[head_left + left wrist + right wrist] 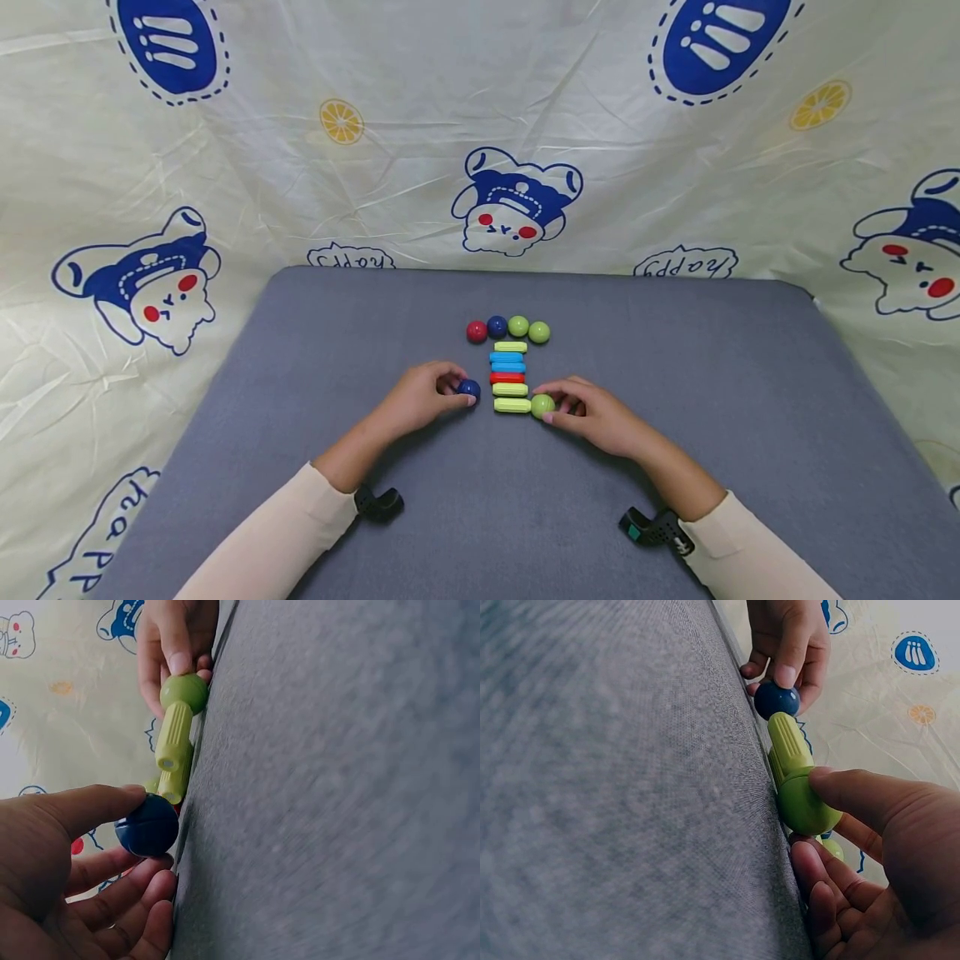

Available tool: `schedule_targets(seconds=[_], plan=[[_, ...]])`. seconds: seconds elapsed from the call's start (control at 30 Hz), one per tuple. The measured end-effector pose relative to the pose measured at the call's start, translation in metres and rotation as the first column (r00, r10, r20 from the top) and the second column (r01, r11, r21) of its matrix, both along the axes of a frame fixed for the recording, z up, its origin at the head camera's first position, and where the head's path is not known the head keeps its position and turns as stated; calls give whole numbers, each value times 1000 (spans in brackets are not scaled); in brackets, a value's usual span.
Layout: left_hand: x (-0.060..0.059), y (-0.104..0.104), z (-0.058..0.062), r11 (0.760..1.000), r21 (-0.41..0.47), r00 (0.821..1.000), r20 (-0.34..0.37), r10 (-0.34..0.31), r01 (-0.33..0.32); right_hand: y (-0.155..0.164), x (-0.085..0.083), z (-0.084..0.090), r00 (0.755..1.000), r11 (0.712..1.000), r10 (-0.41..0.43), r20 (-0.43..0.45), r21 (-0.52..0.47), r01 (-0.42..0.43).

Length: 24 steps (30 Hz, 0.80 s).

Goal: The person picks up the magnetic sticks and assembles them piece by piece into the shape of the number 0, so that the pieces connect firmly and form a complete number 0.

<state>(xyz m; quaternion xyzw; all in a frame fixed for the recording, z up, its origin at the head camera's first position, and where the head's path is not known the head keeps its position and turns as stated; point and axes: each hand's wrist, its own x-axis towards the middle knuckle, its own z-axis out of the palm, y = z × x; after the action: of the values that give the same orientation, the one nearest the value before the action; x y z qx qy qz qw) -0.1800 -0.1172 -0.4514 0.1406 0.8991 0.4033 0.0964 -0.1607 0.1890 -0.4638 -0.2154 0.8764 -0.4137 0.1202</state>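
**Glossy toys on matt cloth**

My left hand [420, 398] pinches a smooth, shiny plastic blue ball [469, 388]. My right hand [592, 414] holds a glossy green ball [542, 406] against a ridged matt green bar [512, 406]. The grey table cover [750, 400] is rough woven cloth.

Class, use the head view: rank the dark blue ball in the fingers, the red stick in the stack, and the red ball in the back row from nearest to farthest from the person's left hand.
1. Dark blue ball: pinched in the left hand.
2. Red stick: mid-stack, right of that hand.
3. Red ball: left end of the back row, farthest.
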Motion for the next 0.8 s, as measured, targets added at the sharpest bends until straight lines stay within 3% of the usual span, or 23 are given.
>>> schedule_targets(seconds=[0.23,0.53,0.8], plan=[[9,5,1,999,5,999,23,-39,39,0,0,0,1000,1000,-2,-8,3,2],[11,14,-3,998,3,997,15,-70,70,0,-1,-2,1000,1000,-15,2,0,15],[14,14,-5,997,32,998,26,-64,63,0,0,-2,1000,1000,-10,-7,-7,10]])
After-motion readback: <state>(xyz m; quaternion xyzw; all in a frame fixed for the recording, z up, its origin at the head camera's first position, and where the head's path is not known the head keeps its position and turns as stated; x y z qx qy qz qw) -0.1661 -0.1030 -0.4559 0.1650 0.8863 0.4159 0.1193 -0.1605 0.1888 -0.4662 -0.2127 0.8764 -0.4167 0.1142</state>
